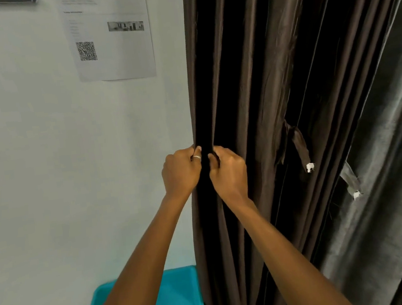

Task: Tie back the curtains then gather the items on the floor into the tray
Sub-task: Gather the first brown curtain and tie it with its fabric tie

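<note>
- White wall (42, 146) fills the left of the head view, with a printed sheet (109, 36) stuck high on it; a brown curtain (249, 83) hangs just to its right.
- Side by side on the curtain's wall-side edge, the left hand (179, 172) and right hand (227, 172) each have their fingers (196, 153) curled tight round a bunch of folds.
- Right of the hands and apart from them, a strap (300, 145) with a white tip dangles loose from the curtain; nothing is tied yet.
- To do this step well, I judge one hand should keep the gathered pleats clamped while the other fetches the strap, or the slick cloth will likely slide out.
- At the bottom, beside the curtain, a teal tray (177, 302) shows partly behind the left forearm; no floor items are in view.
- Further right, a grey curtain (385, 155) carries a second strap (350, 182), also loose, and its cloth lies against the brown one, so the two may drag together.
</note>
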Demonstrator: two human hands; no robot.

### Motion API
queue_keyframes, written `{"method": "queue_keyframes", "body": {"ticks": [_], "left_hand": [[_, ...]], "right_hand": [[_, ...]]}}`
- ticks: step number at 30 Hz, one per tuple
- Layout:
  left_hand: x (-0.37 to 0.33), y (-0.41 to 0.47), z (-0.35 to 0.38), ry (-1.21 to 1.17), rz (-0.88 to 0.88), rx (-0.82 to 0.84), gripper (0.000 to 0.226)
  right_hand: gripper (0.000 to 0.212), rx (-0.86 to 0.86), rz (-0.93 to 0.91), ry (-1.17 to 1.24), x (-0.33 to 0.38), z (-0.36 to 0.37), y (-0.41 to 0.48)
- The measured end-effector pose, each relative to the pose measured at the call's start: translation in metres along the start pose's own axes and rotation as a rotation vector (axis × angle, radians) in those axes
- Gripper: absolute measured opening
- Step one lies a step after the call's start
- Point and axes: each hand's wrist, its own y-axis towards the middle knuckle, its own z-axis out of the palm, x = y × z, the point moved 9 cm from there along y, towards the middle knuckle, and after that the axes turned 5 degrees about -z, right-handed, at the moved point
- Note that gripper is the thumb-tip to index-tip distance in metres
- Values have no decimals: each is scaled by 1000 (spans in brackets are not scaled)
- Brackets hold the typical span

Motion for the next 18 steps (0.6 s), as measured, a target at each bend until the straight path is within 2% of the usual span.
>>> {"method": "queue_keyframes", "body": {"ticks": [4,10,12,15,18], "left_hand": [[1,0,9,-103,6,31,47],[2,-5,14,-262,4,104,55],[-1,-5,15,-225,-29,129,61],[-4,1,8,-75,-80,89,71],[-6,4,0,-5,-130,41,68]], "right_hand": [[15,27,34,78,3,11,-1],[17,25,18,123,8,19,-9],[11,54,51,129,5,23,-10],[19,91,99,184,4,29,-11],[16,108,113,225,2,32,-13]]}}
